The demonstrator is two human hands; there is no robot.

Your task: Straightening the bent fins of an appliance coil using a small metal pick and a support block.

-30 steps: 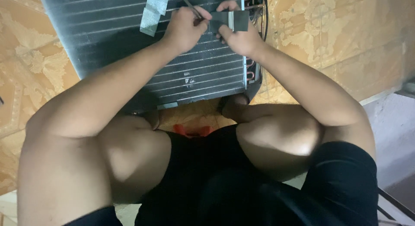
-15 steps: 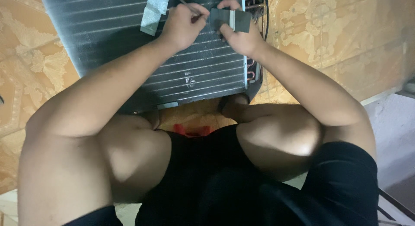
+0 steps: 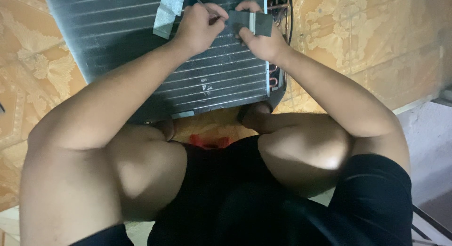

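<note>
The left hand (image 3: 200,27) remained closed on a thin dark metal tool (image 3: 200,1); the right hand (image 3: 261,39) pinched a dark grey rectangular foam pad (image 3: 256,22), which had shifted slightly leftward over the grey finned metal coil panel (image 3: 117,43), indicating fine positioning.

Dim, warm light falls from above, glaring softly off the right knee (image 3: 325,149), while the lap sinks into soft-focus shadow.

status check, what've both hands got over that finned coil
Left hand shut on thin metal tool. Right hand pinching dark tape strip over finned coil. Nothing in the way.
</note>
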